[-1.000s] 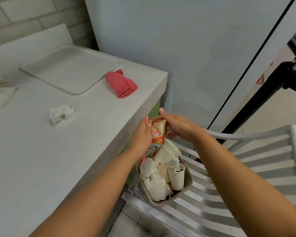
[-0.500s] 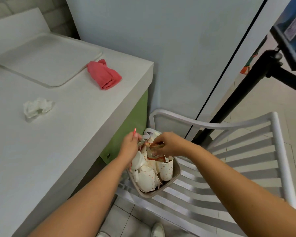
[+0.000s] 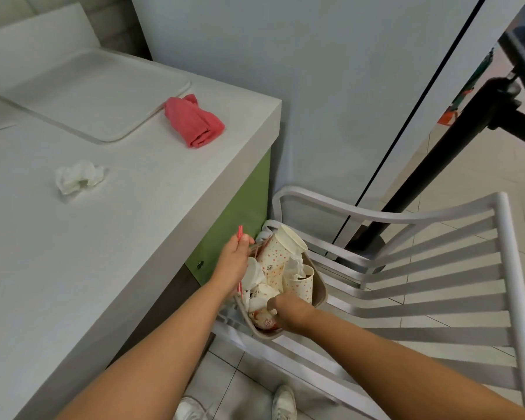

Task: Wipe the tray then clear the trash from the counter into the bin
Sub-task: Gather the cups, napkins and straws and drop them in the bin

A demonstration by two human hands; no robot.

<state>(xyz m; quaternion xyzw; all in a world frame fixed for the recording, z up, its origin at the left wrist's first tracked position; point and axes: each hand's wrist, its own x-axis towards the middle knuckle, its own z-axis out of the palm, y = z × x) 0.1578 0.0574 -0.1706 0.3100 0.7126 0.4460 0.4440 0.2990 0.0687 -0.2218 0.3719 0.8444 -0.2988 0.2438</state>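
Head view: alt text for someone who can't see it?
Left grip holds a red straw at a cup-filled bin on a white chair; right grip is at its near rim. A crumpled tissue lies on the counter.

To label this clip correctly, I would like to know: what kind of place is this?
Probably a café or fast-food eating area. A white serving tray lies on the counter, and spotted paper cups fill a small bin on a white slatted chair.
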